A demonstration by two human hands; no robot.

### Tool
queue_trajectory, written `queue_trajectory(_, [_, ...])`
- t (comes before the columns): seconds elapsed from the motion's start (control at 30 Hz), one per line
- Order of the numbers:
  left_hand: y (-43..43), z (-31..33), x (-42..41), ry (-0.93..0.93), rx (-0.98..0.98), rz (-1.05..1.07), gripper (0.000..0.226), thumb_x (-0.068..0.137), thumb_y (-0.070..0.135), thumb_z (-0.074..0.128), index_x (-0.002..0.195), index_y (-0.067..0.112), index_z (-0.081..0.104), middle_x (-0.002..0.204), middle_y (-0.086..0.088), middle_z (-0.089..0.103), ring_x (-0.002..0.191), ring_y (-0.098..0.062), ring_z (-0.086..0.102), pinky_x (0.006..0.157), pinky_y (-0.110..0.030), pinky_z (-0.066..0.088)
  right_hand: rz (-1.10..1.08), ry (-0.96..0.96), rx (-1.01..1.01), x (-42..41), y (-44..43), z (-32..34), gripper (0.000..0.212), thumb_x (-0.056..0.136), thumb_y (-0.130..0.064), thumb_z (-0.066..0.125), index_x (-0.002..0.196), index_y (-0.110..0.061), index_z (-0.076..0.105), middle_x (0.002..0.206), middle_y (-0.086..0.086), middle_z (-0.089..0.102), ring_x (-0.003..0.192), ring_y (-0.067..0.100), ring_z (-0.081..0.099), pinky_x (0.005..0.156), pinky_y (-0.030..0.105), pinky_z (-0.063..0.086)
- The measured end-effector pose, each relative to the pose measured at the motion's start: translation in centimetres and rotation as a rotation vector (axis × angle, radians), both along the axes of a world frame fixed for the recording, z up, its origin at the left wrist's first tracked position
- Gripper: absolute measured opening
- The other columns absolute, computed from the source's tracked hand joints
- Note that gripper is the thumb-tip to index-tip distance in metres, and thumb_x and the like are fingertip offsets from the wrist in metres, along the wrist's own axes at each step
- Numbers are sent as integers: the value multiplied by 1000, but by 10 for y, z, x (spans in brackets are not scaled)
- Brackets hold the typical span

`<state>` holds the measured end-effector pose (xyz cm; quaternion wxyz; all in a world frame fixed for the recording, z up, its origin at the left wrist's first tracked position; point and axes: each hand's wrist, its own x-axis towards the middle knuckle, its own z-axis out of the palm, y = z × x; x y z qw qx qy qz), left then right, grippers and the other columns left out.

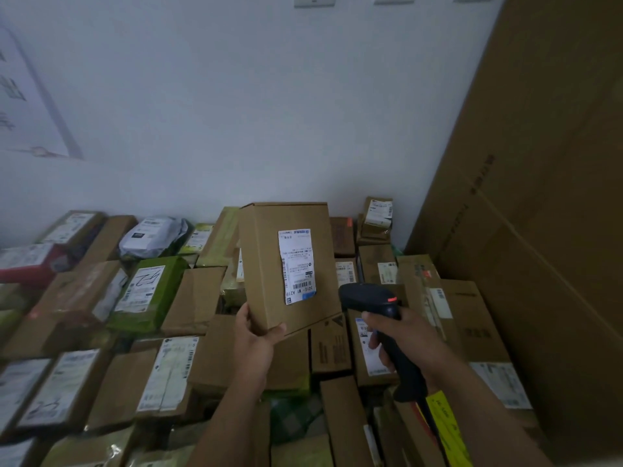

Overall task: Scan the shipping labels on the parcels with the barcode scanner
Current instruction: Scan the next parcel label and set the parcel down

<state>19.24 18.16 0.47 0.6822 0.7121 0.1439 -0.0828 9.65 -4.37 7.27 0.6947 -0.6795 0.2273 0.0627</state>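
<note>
Shipping label [296, 266] print too small to read. Wall poster [23, 96] cut off by left edge, blurred.

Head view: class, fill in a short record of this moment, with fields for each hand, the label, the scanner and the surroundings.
Left hand: grips the lower corner of a brown box, lifted above the pile
Label: white, on the box face toward the camera
Right hand: holds the black barcode scanner by its handle
Scanner: beside the box's lower right, red light on top
Surroundings: heaped parcels below, tall carton at right
</note>
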Motion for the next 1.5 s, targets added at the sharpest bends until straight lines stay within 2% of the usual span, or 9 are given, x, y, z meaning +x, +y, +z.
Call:
queue_trajectory(0.73, [2, 5, -7, 4, 43, -28, 81, 80, 15, 78, 146, 34, 35, 132, 3, 56, 121, -28, 54, 101, -60, 45, 76, 14, -107, -6, 1, 27, 28, 90, -33, 69, 89, -6, 67, 69, 8, 68, 51, 18, 59, 47, 27, 47])
queue_trajectory(0.9, [-7, 1, -6, 123, -4, -111, 59, 85, 22, 74, 137, 27, 46, 119, 2, 62, 111, -28, 60, 100, -57, 47, -68, -18, -78, 4, -14, 20, 21, 90, -32, 70, 90, -11, 67, 62, 5, 68, 45, 17, 58, 43, 26, 48])
queue_trajectory(1.0, [-18, -5, -9, 225, -1, -171, 44, 87, 26, 71, 127, 25, 54, 115, 1, 65, 107, -25, 60, 102, -54, 46, -151, -28, -71, 16, -32, 18, 27, 89, -33, 71, 83, -8, 65, 58, 6, 66, 42, 17, 57, 40, 25, 46])
queue_trajectory(1.13, [-36, -18, -8, 297, -34, -257, 46, 91, 22, 69, 134, 15, 54, 118, -5, 66, 108, -27, 62, 99, -50, 50, -212, -51, -115, 44, -48, 20, 31, 88, -36, 72, 79, -7, 65, 63, 11, 67, 43, 21, 56, 42, 28, 47])
queue_trajectory(1.23, [-46, -23, -1, 330, -40, -338, 36, 95, 16, 62, 130, 13, 56, 115, -5, 67, 106, -25, 64, 92, -44, 54, -201, -91, -180, 68, -55, 22, 30, 87, -37, 72, 78, -8, 67, 60, 7, 66, 43, 17, 57, 43, 28, 48])
queue_trajectory(1.33, [-47, -32, 9, 344, 43, -448, 36, 98, 17, 57, 134, 14, 54, 122, -7, 65, 112, -27, 62, 101, -49, 50, -201, -90, -204, 88, -59, 15, 29, 88, -36, 72, 86, -7, 67, 60, 3, 65, 43, 15, 58, 43, 28, 49])
queue_trajectory(1.4, [-47, -36, 16, 319, 164, -528, 40, 99, 18, 57, 138, 18, 51, 118, 0, 63, 106, -18, 62, 88, -35, 56, -196, -76, -216, 100, -60, 7, 30, 88, -36, 71, 87, -7, 67, 61, 3, 65, 43, 14, 58, 43, 27, 49])
queue_trajectory(1.47, [-49, -41, 25, 239, 348, -606, 40, 98, 20, 57, 137, 23, 50, 111, 12, 60, 92, 1, 57, 66, -15, 48, -184, -63, -205, 112, -60, -4, 30, 89, -36, 70, 85, -7, 66, 59, 2, 64, 42, 13, 57, 40, 24, 48])
queue_trajectory(1.5, [-51, -42, 31, 176, 455, -629, 41, 98, 21, 56, 138, 24, 50, 115, 13, 60, 89, 5, 53, 64, -10, 43, -181, -59, -190, 118, -60, -9, 30, 89, -36, 70, 81, -7, 65, 56, 1, 63, 40, 12, 56, 39, 23, 47])
